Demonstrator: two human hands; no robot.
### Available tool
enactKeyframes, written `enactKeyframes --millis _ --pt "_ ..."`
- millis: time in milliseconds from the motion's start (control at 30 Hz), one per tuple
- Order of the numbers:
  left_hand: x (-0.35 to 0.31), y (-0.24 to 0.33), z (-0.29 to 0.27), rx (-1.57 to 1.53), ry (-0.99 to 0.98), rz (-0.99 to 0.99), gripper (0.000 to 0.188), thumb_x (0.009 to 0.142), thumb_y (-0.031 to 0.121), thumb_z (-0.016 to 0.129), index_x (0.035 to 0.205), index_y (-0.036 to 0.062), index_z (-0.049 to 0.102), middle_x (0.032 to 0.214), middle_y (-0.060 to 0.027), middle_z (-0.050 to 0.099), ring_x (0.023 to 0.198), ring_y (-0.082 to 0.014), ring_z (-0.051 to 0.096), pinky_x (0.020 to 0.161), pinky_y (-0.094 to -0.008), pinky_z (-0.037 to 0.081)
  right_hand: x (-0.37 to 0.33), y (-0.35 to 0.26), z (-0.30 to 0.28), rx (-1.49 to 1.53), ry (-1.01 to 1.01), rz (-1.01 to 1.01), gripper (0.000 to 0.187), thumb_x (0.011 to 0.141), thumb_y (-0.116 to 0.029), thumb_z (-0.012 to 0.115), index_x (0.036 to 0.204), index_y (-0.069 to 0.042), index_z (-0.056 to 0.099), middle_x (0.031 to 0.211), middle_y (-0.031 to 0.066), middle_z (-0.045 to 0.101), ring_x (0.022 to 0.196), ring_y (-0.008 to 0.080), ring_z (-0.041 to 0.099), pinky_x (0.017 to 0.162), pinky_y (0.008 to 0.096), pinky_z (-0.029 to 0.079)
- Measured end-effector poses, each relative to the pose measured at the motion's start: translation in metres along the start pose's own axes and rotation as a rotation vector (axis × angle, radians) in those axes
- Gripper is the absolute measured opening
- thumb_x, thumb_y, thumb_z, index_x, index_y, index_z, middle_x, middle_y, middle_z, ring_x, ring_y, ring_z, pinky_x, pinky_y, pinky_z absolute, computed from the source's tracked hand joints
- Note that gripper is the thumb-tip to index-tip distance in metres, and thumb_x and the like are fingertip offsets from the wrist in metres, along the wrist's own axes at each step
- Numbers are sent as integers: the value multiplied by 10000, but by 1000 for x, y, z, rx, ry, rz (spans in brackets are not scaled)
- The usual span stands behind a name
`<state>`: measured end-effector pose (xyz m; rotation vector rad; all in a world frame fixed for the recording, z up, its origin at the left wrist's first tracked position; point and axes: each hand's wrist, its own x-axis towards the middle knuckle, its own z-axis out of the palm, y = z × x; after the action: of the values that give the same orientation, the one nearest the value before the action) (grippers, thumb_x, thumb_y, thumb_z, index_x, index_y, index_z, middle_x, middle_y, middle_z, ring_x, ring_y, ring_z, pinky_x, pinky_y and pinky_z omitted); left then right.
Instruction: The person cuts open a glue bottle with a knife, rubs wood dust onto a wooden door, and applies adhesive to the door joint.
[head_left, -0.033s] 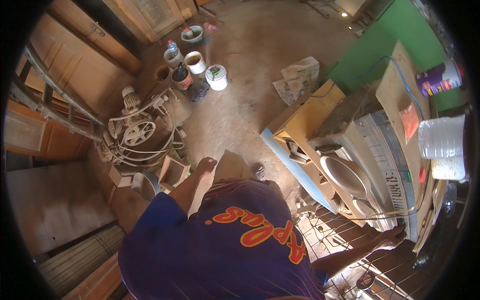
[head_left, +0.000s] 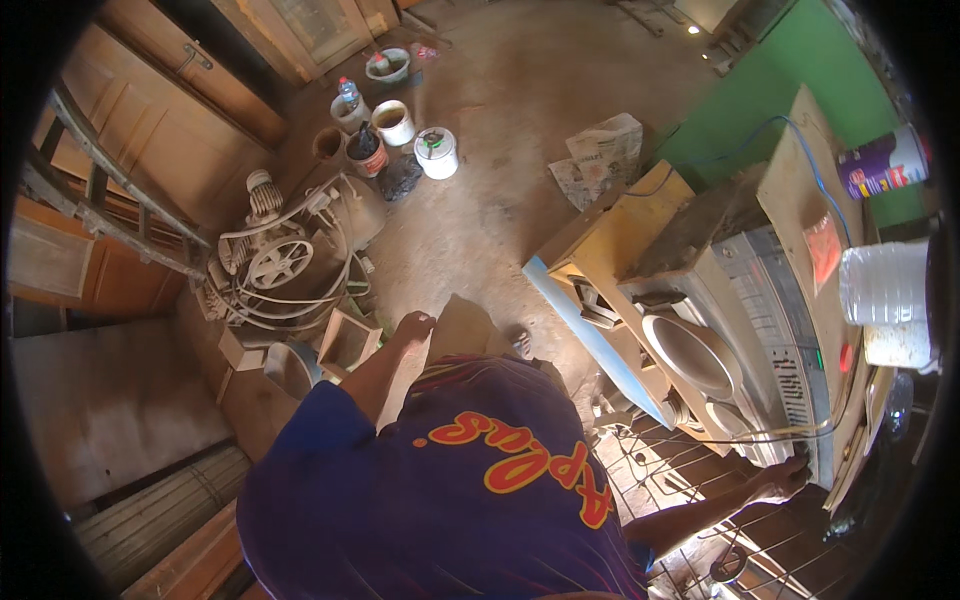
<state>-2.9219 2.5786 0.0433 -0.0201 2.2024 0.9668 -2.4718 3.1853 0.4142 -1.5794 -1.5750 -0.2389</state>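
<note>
My left hand (head_left: 412, 328) hangs low at my left side with its fingers curled in and nothing visible in them. Beyond it on the left is a small open wooden box (head_left: 349, 342). My right arm stretches out to the right, and my right hand (head_left: 778, 484) is at the near end of an old grey stereo (head_left: 757, 300) with round speakers. Its fingertips lie in shadow against the stereo's edge, so their grip is hidden. The stereo rests on a wooden cabinet (head_left: 655, 215), and a dark cable (head_left: 790, 432) runs across its near end.
A dusty compressor (head_left: 280, 262) with a spoked wheel and hoses stands left. Ahead are a lidded white bucket (head_left: 436, 155), several other buckets and newspaper (head_left: 603, 153). A metal rack (head_left: 650, 480) lies below my right arm. A purple can (head_left: 882, 163) and clear plastic container (head_left: 885, 283) stand far right.
</note>
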Motion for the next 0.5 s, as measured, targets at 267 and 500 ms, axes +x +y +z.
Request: enactKeyframes --millis 267,500 --pt "44 23 -24 142 -32 9 485 901 448 644 1076 10 757 1090 -230 745 1058 -372 706 930 -437 546 7 21 10 -36 11 56 450 1029 -404 567 951 -5 759 856 157 734 758 305 672 734 454 521" --pt "108 23 -92 146 -18 39 470 937 432 614 1085 8 750 1178 -232 720 1117 -390 679 982 -467 522 15 18 15 -281 27 -54 368 1018 -367 593 1012 -26 731 848 119 704 702 268 649 697 422 522"
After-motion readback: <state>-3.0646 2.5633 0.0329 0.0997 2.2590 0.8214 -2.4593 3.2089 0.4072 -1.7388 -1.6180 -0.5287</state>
